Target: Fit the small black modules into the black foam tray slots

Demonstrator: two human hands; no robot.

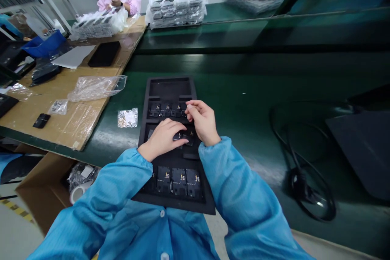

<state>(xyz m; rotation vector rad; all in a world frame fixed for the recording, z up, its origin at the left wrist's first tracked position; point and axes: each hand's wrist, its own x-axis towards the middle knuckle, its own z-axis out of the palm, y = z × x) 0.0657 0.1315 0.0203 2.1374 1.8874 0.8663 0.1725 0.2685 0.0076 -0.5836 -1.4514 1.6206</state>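
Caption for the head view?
Left hand and right hand touch black parts in a tray on a green bench.

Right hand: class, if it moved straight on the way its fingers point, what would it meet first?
Probably the row of small black parts in the black tray, just beyond the fingertips of the right hand; depth is unclear.

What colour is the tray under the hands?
Black. The tray shows best in the head view.

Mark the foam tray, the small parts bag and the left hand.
foam tray (170, 86), head view, bare far compartment.
small parts bag (128, 118), head view, its middle.
left hand (162, 138), head view, back of hand.
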